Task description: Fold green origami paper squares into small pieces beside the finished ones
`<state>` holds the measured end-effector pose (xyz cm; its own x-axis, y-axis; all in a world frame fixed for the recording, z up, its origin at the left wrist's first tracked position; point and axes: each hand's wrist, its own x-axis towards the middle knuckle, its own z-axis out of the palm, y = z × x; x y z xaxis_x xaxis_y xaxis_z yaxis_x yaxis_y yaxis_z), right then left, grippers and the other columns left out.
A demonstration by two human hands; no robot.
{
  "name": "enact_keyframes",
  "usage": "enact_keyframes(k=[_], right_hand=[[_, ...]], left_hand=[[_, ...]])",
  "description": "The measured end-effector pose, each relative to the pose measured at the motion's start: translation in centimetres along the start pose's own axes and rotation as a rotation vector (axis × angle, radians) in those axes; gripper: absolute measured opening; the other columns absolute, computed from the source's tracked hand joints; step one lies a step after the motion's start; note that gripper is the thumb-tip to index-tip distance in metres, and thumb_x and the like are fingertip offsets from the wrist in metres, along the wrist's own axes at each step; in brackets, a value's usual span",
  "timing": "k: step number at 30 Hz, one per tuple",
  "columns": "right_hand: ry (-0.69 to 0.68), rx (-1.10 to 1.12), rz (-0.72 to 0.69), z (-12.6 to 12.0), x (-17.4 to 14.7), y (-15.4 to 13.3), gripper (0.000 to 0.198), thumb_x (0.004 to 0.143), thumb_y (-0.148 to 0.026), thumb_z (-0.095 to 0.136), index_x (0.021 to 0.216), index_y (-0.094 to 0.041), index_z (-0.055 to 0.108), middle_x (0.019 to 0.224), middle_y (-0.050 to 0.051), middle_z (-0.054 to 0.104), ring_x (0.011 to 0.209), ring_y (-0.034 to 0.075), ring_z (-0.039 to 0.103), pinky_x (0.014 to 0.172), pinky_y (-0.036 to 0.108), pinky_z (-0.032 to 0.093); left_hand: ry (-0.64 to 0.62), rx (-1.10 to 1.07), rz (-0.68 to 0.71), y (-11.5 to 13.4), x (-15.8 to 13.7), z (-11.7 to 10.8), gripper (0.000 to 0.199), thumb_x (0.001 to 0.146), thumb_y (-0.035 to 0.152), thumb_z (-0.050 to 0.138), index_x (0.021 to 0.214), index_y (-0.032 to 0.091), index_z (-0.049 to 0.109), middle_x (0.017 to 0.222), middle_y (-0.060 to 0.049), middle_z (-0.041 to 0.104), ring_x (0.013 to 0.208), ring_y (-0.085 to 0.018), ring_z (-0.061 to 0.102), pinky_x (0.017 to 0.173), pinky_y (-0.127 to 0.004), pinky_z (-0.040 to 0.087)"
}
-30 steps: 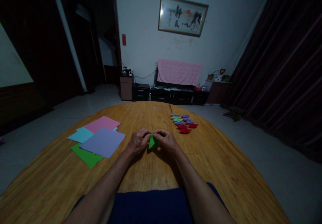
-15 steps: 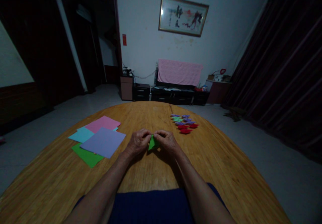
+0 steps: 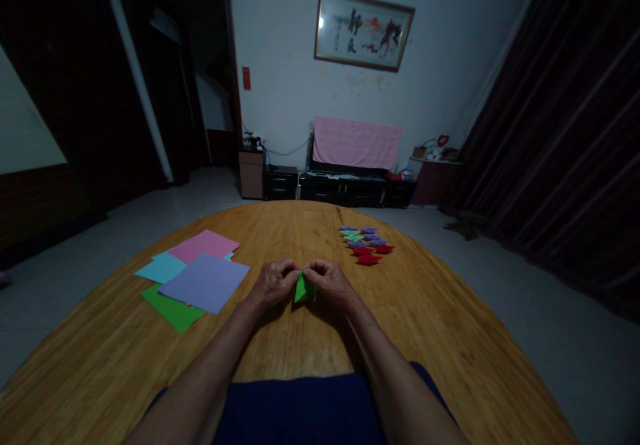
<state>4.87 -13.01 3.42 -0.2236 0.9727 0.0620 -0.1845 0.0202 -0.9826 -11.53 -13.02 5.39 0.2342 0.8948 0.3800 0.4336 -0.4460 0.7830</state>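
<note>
A small piece of folded green paper (image 3: 304, 290) is pinched between both hands just above the table's middle. My left hand (image 3: 275, 282) is closed on its upper left edge, thumb and fingertips together. Opposite it, my right hand (image 3: 331, 281) grips the upper right part, and its fingers cover some of the paper. The lower part of the paper hangs free between the hands and shows angled folds.
Loose square sheets lie to the left: lilac (image 3: 206, 282), pink (image 3: 206, 245), light blue (image 3: 161, 269) and green (image 3: 174, 309), partly overlapping. Several small folded paper shapes, including a red one (image 3: 369, 260), sit right of centre on the round wooden table (image 3: 425, 338).
Both hands keep their pinch on the green paper. Its lower part has shifted very slightly, and the view has moved a little.
</note>
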Motion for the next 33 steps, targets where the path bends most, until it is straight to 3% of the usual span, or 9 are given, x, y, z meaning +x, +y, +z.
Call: enact_keyframes(k=[9,17,23,27,30,33], right_hand=[[0.084,-0.098,-0.056,0.4,0.2,-0.1,0.025,0.071,-0.039,0.073,0.072,-0.017,0.061,0.06,-0.003,0.054,0.053,0.009,0.051,0.048,0.02,0.041],[0.084,0.003,-0.019,0.5,-0.1,0.3,0.024,0.071,-0.04,0.073,0.082,-0.02,0.064,0.067,-0.002,0.06,0.059,0.012,0.057,0.052,0.022,0.044],[0.09,-0.052,-0.024,0.0,0.5,0.9,0.021,0.069,-0.035,0.074,0.081,-0.02,0.066,0.067,0.0,0.061,0.06,0.013,0.056,0.052,0.022,0.043],[0.093,-0.155,-0.101,-0.1,0.7,0.9,0.016,0.071,-0.033,0.071,0.078,-0.02,0.067,0.068,0.0,0.061,0.062,0.013,0.056,0.053,0.022,0.043],[0.117,-0.251,-0.171,-0.1,0.7,0.9,0.012,0.071,-0.03,0.069,0.076,-0.019,0.068,0.068,0.0,0.06,0.061,0.012,0.055,0.054,0.022,0.043],[0.117,-0.232,-0.154,0.0,0.7,0.9,0.012,0.071,-0.029,0.068,0.076,-0.019,0.068,0.067,0.0,0.06,0.06,0.012,0.054,0.053,0.022,0.043]], left_hand=[[-0.061,-0.241,-0.159,0.4,-0.3,0.0,0.018,0.078,0.032,0.054,0.072,0.017,0.064,0.066,-0.002,0.062,0.061,-0.013,0.055,0.051,-0.021,0.039],[-0.057,-0.467,-0.215,-0.1,-0.4,0.7,0.023,0.074,0.038,0.064,0.077,0.015,0.063,0.065,0.0,0.06,0.055,-0.012,0.055,0.049,-0.022,0.041],[-0.012,-0.314,-0.133,0.0,-0.2,0.2,0.02,0.074,0.034,0.062,0.073,0.014,0.067,0.065,0.0,0.06,0.061,-0.012,0.055,0.055,-0.022,0.041],[0.008,-0.204,-0.088,-0.2,0.1,0.1,0.019,0.075,0.032,0.059,0.072,0.015,0.068,0.065,-0.001,0.061,0.063,-0.013,0.055,0.058,-0.023,0.042],[0.0,-0.196,-0.074,-0.4,0.1,0.2,0.019,0.076,0.031,0.057,0.073,0.015,0.068,0.066,-0.002,0.061,0.064,-0.014,0.055,0.058,-0.023,0.042],[-0.009,-0.188,-0.07,-0.4,0.1,0.2,0.02,0.076,0.031,0.056,0.072,0.015,0.067,0.065,-0.002,0.061,0.065,-0.014,0.055,0.059,-0.024,0.042]])
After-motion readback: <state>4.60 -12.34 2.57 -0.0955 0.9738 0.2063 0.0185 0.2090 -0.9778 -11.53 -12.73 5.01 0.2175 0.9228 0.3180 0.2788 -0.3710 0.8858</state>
